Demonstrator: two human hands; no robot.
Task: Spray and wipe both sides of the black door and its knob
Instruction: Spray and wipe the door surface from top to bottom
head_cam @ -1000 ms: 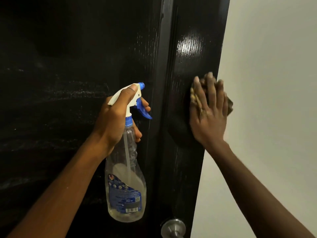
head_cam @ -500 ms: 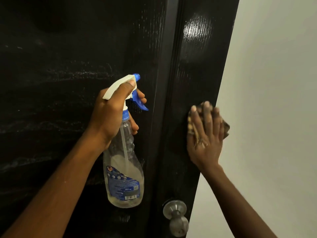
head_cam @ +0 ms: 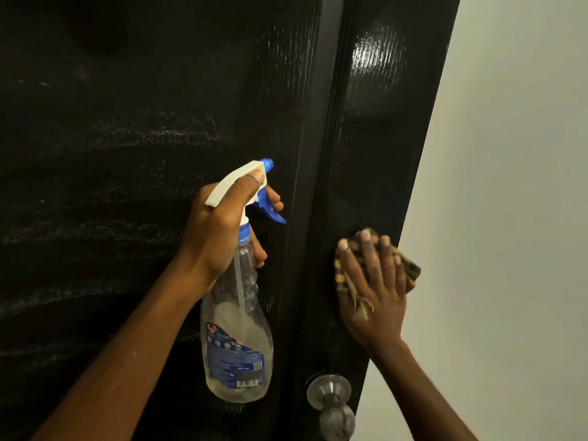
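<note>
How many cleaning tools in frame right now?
2. A clear plastic spray bottle with a blue trigger held in the left hand; a brown patterned cloth pressed on the black door under the right hand. More may lie out of view.

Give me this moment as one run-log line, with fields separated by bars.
step: wipe door | left hand: grips bottle | right hand: presses cloth flat on door | knob: untouched, below cloth

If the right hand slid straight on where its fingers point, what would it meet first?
Nothing, apparently: the right hand, flat on the cloth, points up the black door, whose face looks bare to the frame's top.
</note>
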